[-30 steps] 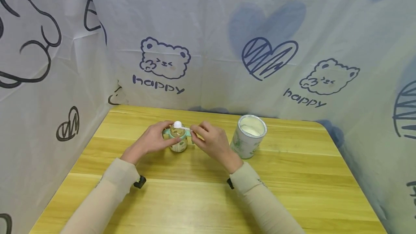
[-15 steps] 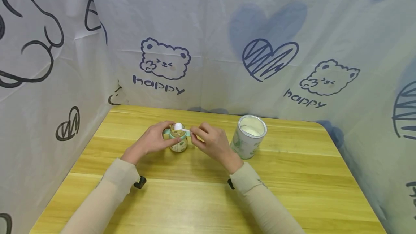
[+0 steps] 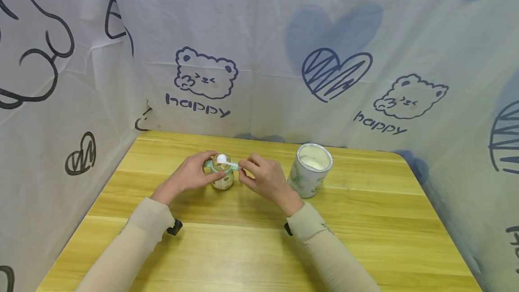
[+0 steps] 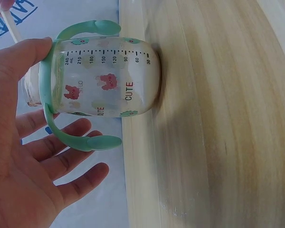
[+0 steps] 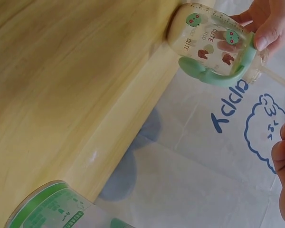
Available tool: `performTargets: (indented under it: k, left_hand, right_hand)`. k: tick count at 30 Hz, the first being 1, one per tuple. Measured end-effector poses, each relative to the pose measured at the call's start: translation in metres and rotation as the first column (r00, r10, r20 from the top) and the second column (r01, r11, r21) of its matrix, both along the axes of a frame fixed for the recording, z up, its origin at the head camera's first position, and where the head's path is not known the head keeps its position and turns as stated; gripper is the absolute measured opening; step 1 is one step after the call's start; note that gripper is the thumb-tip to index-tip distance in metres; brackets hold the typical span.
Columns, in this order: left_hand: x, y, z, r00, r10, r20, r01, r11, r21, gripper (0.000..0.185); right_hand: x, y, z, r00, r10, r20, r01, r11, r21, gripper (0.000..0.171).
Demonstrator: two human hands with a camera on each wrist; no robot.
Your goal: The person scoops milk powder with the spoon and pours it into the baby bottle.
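A clear baby bottle [image 3: 222, 183] with a mint-green two-handled collar stands upright on the table, pale content at its bottom. My left hand [image 3: 190, 175] grips it round the collar, thumb on the near side; the other fingers are spread behind it in the left wrist view. Between the thumb and fingers of my right hand [image 3: 263, 177] is the handle of a white measuring scoop [image 3: 221, 159]. The scoop's bowl is at the bottle's open mouth; whether it touches the rim I cannot tell. To the right of that hand stands an open milk powder can [image 3: 310, 181] holding cream-coloured powder.
The wooden table [image 3: 227, 247] runs back to a printed white cloth [image 3: 263, 102] hanging behind it. Another stretch of cloth hangs along the left side. The can stands close to my right wrist, near the table's back edge.
The scoop's bowl has dropped slightly towards the bottle's mouth, and its angle has shifted a little. My left hand, the bottle and the can have stayed in place.
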State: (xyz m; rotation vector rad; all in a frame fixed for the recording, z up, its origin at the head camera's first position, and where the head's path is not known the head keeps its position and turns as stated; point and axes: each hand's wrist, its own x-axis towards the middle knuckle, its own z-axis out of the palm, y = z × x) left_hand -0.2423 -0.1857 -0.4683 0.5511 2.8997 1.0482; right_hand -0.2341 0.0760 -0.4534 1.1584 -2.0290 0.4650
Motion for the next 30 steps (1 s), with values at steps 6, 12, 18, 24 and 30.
performTargets:
  k: [6, 12, 18, 24, 30]
  left_hand:
    - [0.000, -0.001, 0.000, 1.000, -0.001, -0.003, 0.001, 1.000, 0.003, 0.076]
    - [0.000, -0.002, 0.000, 1.000, 0.003, 0.001, -0.003, 1.000, -0.006, 0.078]
    - [0.001, -0.001, 0.000, 1.000, 0.009, 0.002, -0.009, 1.000, -0.010, 0.078]
    - [0.001, 0.000, 0.000, 1.000, 0.008, -0.001, -0.008, 1.000, -0.006, 0.075]
    - [0.001, -0.001, 0.001, 1.000, 0.003, -0.014, -0.003, 1.000, -0.020, 0.077]
  right_hand:
    - [0.001, -0.001, 0.000, 0.999, -0.008, 0.043, 0.010, 1.000, -0.029, 0.006]
    - [0.001, -0.003, 0.000, 0.973, 0.017, 0.229, 0.030, 0.979, -0.202, 0.007]
    - [0.003, -0.006, 0.005, 0.861, 0.062, 0.504, 0.171, 0.899, -0.402, 0.008]
    - [0.005, -0.006, 0.016, 0.664, 0.138, 0.735, 0.382, 0.783, -0.492, 0.014]
    - [0.006, -0.003, 0.024, 0.559, 0.167, 0.812, 0.496, 0.718, -0.489, 0.016]
